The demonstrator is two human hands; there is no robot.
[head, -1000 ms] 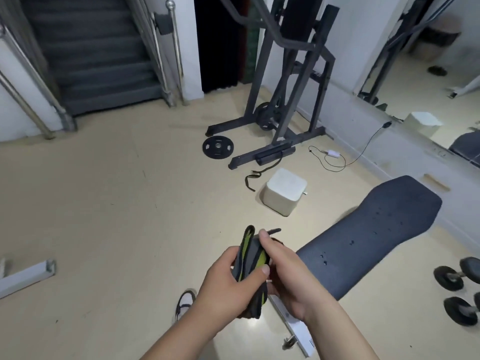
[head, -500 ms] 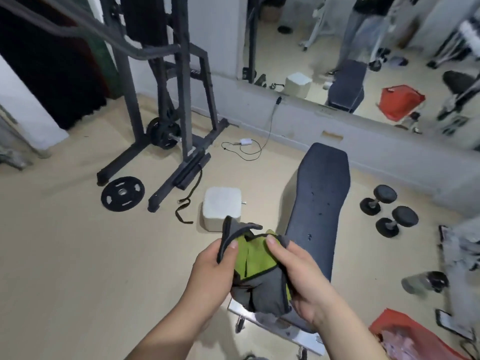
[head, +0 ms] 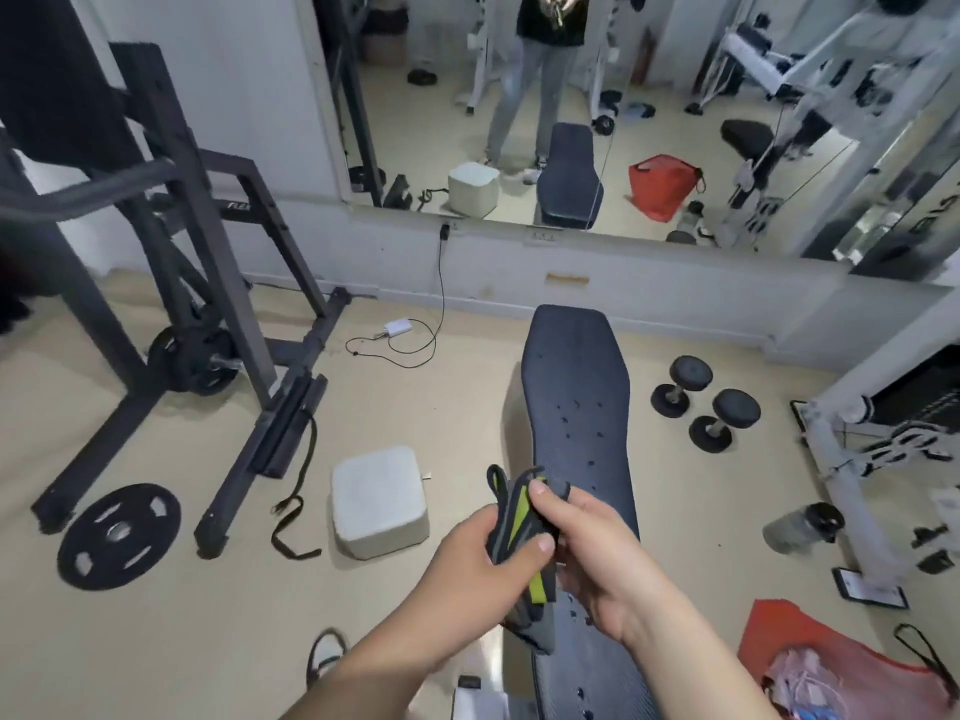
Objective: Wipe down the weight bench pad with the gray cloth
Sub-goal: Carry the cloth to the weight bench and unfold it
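The dark weight bench pad [head: 576, 407] runs lengthwise straight ahead of me, from under my hands toward the mirror wall. A folded gray cloth with yellow-green panels [head: 519, 522] hangs above the pad's near end. My left hand [head: 475, 569] grips its left side with the thumb across the front. My right hand [head: 592, 553] pinches its upper right edge between thumb and fingers. The lower tail of the cloth dangles below both hands, just above the pad.
A white cube box [head: 379, 498] sits on the floor left of the bench, with a weight plate [head: 118, 535] and a dark rack [head: 208, 304] further left. Two dumbbells [head: 704, 402] lie to the right. A red bag [head: 831, 662] is at near right. A mirror [head: 571, 96] faces me.
My view has swung right until the bench lines up straight ahead. The cloth, spread partly open half a second ago, is now folded narrower between both hands.
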